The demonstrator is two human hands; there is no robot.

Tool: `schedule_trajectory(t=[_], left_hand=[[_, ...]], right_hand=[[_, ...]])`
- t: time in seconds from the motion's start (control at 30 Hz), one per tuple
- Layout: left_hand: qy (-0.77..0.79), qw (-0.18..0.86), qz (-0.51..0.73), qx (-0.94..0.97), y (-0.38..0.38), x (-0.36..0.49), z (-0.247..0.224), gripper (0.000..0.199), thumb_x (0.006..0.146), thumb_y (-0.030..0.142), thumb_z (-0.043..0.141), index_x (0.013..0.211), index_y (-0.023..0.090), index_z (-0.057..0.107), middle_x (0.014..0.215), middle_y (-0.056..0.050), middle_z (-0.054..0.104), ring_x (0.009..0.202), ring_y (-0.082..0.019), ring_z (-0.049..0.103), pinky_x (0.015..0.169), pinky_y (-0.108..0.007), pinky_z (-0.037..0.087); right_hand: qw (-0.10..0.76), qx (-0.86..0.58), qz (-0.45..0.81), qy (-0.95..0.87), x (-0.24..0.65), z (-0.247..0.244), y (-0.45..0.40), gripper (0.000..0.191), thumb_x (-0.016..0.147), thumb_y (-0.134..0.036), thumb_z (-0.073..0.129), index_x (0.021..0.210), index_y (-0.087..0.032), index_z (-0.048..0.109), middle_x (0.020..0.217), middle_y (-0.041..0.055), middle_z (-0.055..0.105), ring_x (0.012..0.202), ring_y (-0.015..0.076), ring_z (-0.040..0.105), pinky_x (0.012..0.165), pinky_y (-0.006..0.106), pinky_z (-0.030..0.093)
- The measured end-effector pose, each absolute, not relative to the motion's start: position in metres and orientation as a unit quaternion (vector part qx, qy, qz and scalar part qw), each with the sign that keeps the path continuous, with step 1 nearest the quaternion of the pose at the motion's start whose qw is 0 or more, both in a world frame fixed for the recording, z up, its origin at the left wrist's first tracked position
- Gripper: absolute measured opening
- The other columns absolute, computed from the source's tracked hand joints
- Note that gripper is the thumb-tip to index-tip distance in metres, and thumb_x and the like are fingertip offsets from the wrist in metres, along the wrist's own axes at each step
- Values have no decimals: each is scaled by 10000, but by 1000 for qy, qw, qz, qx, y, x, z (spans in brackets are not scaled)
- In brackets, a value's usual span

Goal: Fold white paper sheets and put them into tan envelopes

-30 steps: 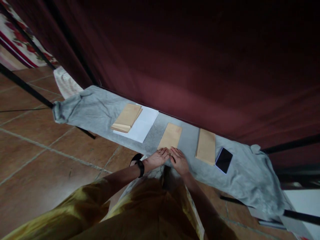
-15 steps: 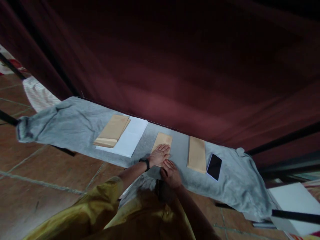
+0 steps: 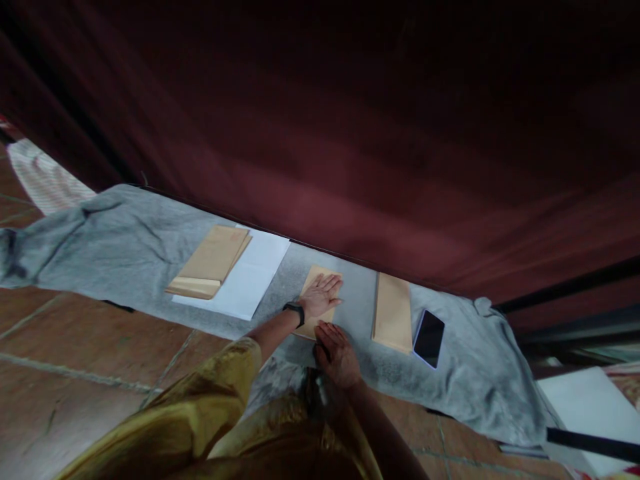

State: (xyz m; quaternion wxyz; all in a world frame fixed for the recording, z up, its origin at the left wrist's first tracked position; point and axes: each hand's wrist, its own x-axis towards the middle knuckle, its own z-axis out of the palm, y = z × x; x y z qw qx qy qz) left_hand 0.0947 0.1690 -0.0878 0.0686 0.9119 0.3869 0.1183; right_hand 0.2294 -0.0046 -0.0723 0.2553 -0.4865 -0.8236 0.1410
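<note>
While the grey cloth [image 3: 125, 247] covers the counter, your left hand [image 3: 323, 295] lies flat, fingers spread, pressing the middle envelope [image 3: 320, 280] down so it seems pinned against sliding. Its long axis runs away from you toward the curtain [image 3: 350, 133]. Your right hand [image 3: 337, 347], loosely curled, rests at its near end. Right of that hand lie another envelope [image 3: 393, 312] and a phone [image 3: 430, 338].

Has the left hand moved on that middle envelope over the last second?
Yes. The left hand has slid up the middle envelope toward the curtain, now lying flat across it.
</note>
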Motion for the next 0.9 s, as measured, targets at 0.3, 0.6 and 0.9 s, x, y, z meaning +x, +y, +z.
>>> schedule_trajectory(t=[0.3,0.6,0.9], left_hand=[[381,68,110,915,179,94,-88,652,1064,557,336,1637,247,299,1690,-69,342,1588,-242,236,1299,-503,118],[331,68,103,936,150,79,-87,605,1088,456,318,1628,185,295,1692,-98,331,1593,-206,219,1300,-439,124],[297,103,96,945,119,53,-83,571,1068,343,381,1619,201,319,1701,-67,317,1579,-178,257,1296,-372,162]], right_hand=[[251,-487,142,-825,230,-73,-4,493,985,-218,536,1476,-193,572,1496,109,610,1415,239,541,1220,478,423],[248,-490,134,-825,230,-74,-5,488,969,-217,547,1455,-205,593,1466,104,636,1377,245,578,1211,480,433],[283,-473,130,-825,231,-72,-8,445,949,-131,509,1350,-237,670,1381,57,701,1297,204,631,1210,443,442]])
